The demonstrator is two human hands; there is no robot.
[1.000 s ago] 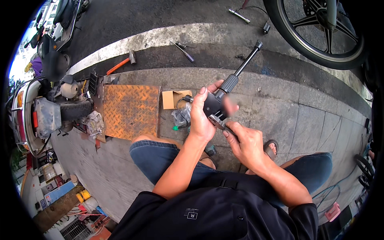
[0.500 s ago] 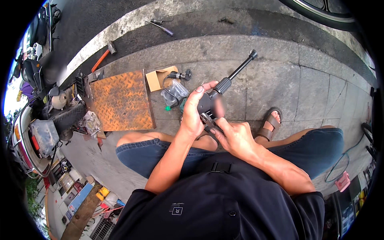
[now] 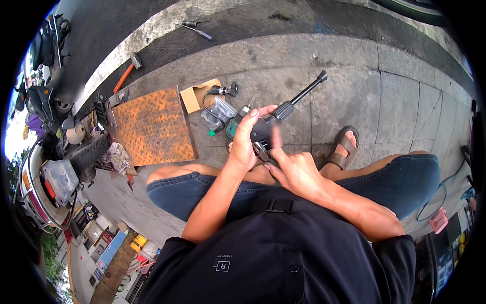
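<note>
My left hand [image 3: 246, 142] is closed round the black body of what looks like a bicycle kickstand [image 3: 282, 110]. Its ribbed collar and thin rod slant up to the right, ending in a rubber foot. At the kickstand's lower end, my right hand [image 3: 297, 173] grips a grey metal tool that looks like pliers [image 3: 261, 150]. The fingers hide most of the tool's handles, and its jaws are too small to make out clearly. Both hands are above my lap, between my bent knees. Behind the left hand lies a green power drill [image 3: 233, 126] with a bit in its chuck.
A rusty orange tread plate [image 3: 149, 126] lies to the left, beside an open cardboard box [image 3: 191, 99], a clear plastic bag [image 3: 220, 110] and a black cabled part [image 3: 217, 90]. Farther off are a hammer [image 3: 123, 77] and a screwdriver [image 3: 197, 32]. A scooter [image 3: 61, 177] stands far left.
The view has shifted slightly, and more of the drill shows behind my left hand. The kickstand's rod points a little lower. Both hands keep their hold.
</note>
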